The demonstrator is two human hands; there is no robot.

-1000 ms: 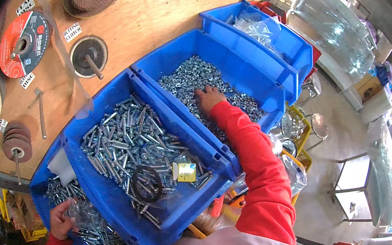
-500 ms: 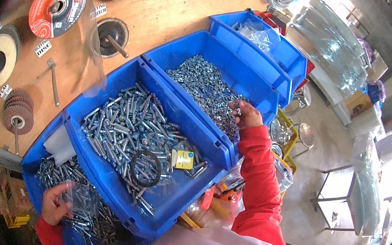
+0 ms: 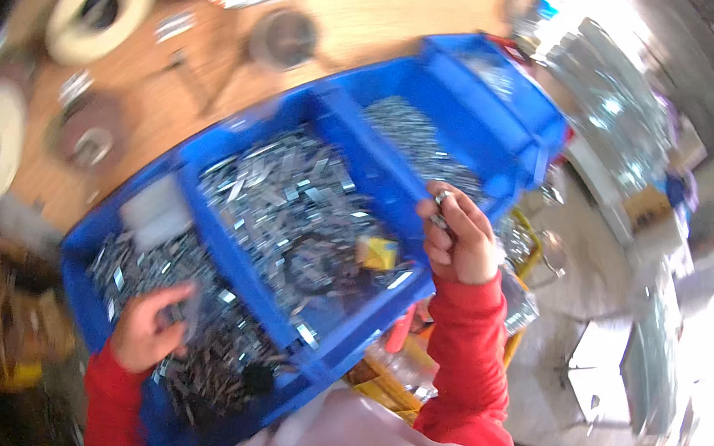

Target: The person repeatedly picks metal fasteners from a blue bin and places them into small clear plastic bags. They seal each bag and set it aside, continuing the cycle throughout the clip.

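My right hand [image 3: 466,237] is raised over the near edge of the blue bin of nuts [image 3: 401,130], its fingers closed on a few small shiny metal nuts [image 3: 441,209]. Over the nearest bin at the left is my left hand [image 3: 146,328], thumb and forefinger curled round a clear plastic bag [image 3: 193,314] that shows only faintly through the blur. Loose bolts [image 3: 147,272] lie beneath that hand. Between the two hands, the middle bin holds many bolts [image 3: 279,199], a dark ring [image 3: 316,258] and a small yellow packet [image 3: 377,254].
A wooden board [image 3: 168,81] with grinding discs and wheels on pegs stands behind the bins. Another blue bin [image 3: 516,109] with clear plastic inside adjoins at the far right. Plastic-wrapped furniture [image 3: 612,103] and a white-topped table [image 3: 604,368] stand to the right.
My right hand has lifted out of the nuts and come nearer, carrying some. The left hand has shifted slightly right and up. The whole view has swung and blurred.
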